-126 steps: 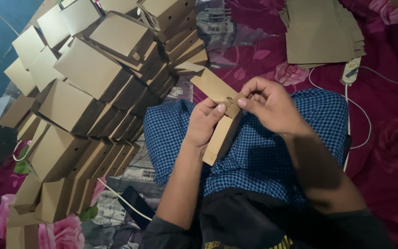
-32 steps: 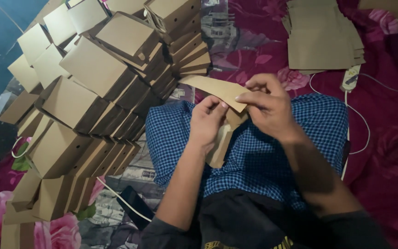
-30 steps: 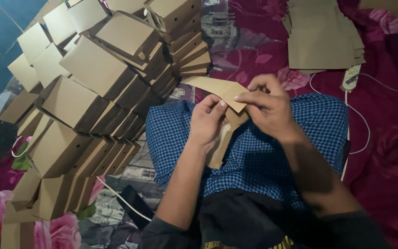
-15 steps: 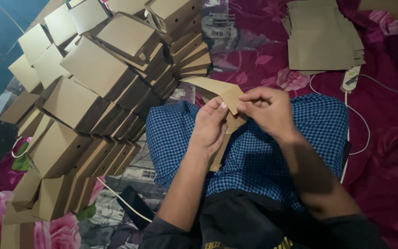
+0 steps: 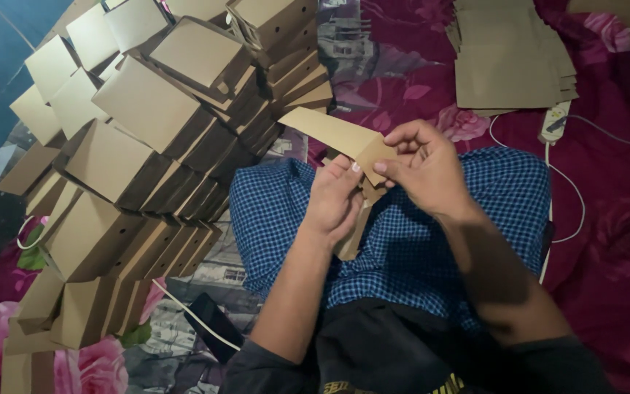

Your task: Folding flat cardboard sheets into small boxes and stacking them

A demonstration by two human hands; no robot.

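Magenta floral bedding [image 5: 614,241] is serving as the work surface, with a blue wall at far left. Going left to right: a pile of folded boxes [image 5: 147,146] is leaning in overlapping rows; a white cord [image 5: 191,314] is running past a dark phone-like slab [image 5: 213,332]; the person's lap, in blue checked cloth [image 5: 417,241], is filling the centre; a stack of flat blanks [image 5: 508,55] and a white adapter [image 5: 554,122] with its cable are lying at upper right.

The left hand [image 5: 333,201] is clasping the lower part of a brown card blank [image 5: 329,131] from beneath, fingers curled round it. The right hand [image 5: 424,171] is pinching the blank's fold between thumb and fingertips. Both hands are therefore closed on the 1 blank, which is being held above the lap, 1 long flap slanting up and left toward the pile.

The blank is looking thin, matte and plain brown, creased along straight lines, its lower panel hanging between the hands. Judging by this, it is probably light and fairly stiff across each panel yet willing to bend at the creases; it would likely dent or tear if squeezed mid-panel. Holding near the creases and edges seems the safest grip.
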